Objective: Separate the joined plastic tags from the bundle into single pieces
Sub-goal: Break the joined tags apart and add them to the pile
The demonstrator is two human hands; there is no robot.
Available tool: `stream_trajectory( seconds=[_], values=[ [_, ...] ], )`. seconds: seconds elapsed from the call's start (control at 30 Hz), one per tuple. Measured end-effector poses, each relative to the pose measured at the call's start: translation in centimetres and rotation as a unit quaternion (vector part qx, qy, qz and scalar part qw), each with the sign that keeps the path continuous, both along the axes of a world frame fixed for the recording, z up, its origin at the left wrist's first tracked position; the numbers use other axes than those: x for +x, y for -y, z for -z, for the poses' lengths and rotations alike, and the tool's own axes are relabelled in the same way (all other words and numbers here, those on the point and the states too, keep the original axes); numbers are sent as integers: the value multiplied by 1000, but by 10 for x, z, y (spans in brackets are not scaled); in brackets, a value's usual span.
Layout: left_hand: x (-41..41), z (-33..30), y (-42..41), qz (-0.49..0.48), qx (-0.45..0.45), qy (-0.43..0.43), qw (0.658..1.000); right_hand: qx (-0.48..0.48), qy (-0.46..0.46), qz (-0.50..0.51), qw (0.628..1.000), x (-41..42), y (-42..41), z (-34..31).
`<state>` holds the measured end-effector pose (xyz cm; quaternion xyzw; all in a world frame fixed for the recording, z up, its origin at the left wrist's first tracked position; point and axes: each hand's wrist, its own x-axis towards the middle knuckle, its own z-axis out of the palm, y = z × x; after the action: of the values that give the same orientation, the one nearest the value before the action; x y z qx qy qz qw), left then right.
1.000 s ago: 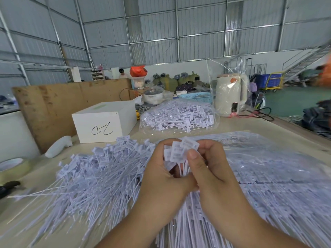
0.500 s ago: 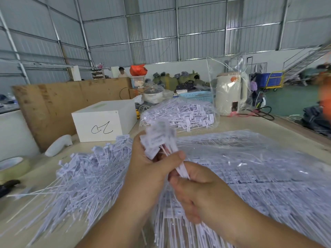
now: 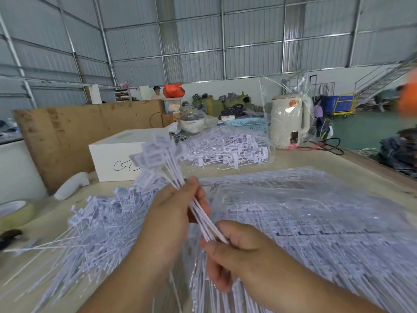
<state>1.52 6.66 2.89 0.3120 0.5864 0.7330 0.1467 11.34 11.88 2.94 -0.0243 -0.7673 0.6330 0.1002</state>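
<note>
I hold a small bunch of tags [image 3: 168, 168] above the loose pile [image 3: 94, 224], left hand [image 3: 173, 213] gripping mid-stems while right hand [image 3: 234, 251] pinches the tail ends, probably so the heads fan apart for separation.

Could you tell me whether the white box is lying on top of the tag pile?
No, the white box stands on the table behind the loose tags.

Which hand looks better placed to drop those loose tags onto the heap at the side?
Probably the left hand: it grips the fanned tags mid-stem, right above the separated pile. The right hand only pinches their tail ends.
</note>
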Motion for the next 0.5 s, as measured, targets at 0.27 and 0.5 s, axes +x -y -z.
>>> stream_trajectory(
  seconds=[0.27, 0.5],
  values=[
    [-56, 8, 15, -193, -298, -259, 898, 75, 32, 41, 996, 30, -25, 27],
    [-71, 18, 10, -296, -469, -407, 725, 77, 15, 53, 995, 28, -25, 27]
  ],
)
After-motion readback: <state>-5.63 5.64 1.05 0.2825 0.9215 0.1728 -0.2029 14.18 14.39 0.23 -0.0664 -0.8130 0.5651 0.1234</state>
